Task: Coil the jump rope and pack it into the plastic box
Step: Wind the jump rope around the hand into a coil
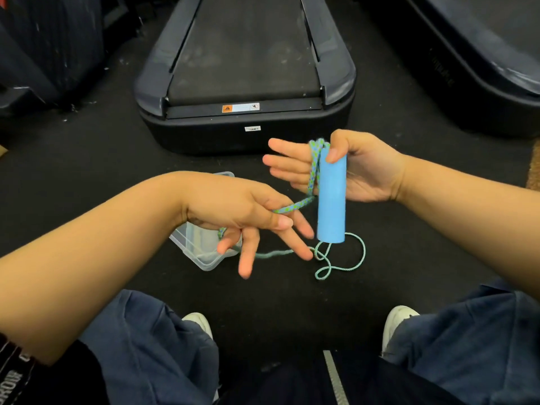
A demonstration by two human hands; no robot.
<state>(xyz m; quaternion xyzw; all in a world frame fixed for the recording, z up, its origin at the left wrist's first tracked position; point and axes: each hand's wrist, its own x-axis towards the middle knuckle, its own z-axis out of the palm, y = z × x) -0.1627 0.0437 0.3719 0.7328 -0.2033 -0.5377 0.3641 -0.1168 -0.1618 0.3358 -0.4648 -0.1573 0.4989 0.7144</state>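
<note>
At one o'clock from the middle of the view, the right hand [359,171] holds the blue handle [331,200] upright, thumb clamped on its top end against the palm. The other fingers reach out towards nine o'clock with a couple of turns of rope [314,171] looped over them. Coiling looks only just begun: most of the rope lies slack in loose loops on the floor [292,317] at five o'clock, under the handle.

The left hand [242,211], at nine o'clock from the handle, has its fingers spread and nearly straight. The rope runs from the right hand through them, draped rather than gripped as far as the blur lets me judge.

The plastic box [193,244] sits open on the floor beneath that hand.

Next, the left hand should carry the strand up and over the right fingers, keeping the turns even.
</note>
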